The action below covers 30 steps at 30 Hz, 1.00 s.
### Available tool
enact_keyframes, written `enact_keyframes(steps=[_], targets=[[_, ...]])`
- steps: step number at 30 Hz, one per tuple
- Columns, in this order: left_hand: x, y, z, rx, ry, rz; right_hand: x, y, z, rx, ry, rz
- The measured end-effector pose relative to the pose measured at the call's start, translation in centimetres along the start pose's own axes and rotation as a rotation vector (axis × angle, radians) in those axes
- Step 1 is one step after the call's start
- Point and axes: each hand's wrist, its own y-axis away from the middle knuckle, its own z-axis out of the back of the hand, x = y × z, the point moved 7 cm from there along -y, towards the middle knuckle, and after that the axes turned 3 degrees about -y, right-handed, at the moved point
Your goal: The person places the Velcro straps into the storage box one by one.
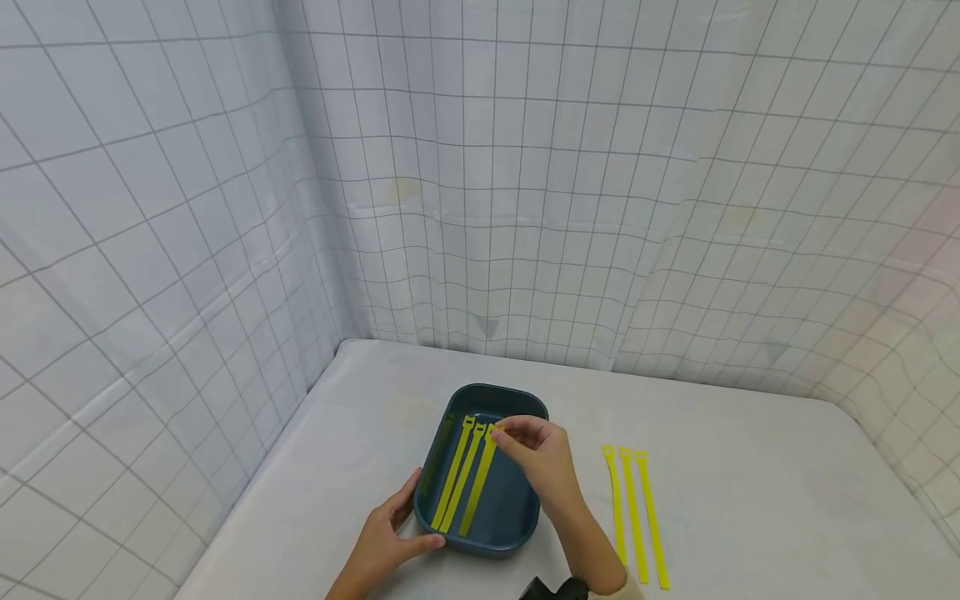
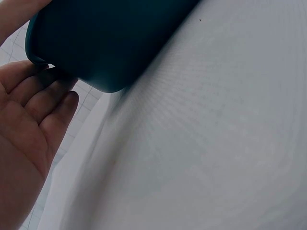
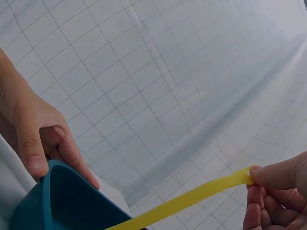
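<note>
A dark teal rectangular tray point(image 1: 504, 508) with rounded corners stands on the white table. My left hand point(image 1: 386, 533) holds its near left corner, thumb at the near rim and fingers along the left side. Over the tray my right hand point(image 1: 543, 462) pinches the slotted head of a yellow cable tie point(image 1: 477, 487) between thumb and fingers. In the right wrist view this tie point(image 3: 187, 199) slants from the fingertips down toward the tray. Two more yellow cable ties point(image 1: 454, 475) lie side by side in the tray's left part, heads at the far end.
Three yellow cable ties point(image 1: 632, 508) lie roughly parallel on the table point(image 1: 765, 500), right of the tray and beside my right forearm. White sheets with a grey grid point(image 1: 495, 183) hang behind the table and along both sides.
</note>
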Motion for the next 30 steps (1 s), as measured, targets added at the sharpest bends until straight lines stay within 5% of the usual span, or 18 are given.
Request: enact_keyframes(steps=[30], targets=[[0.4, 0.0, 0.1, 0.004, 0.004, -0.021, -2.2, -1.8, 0.9, -0.085, 0.002, -0.063]])
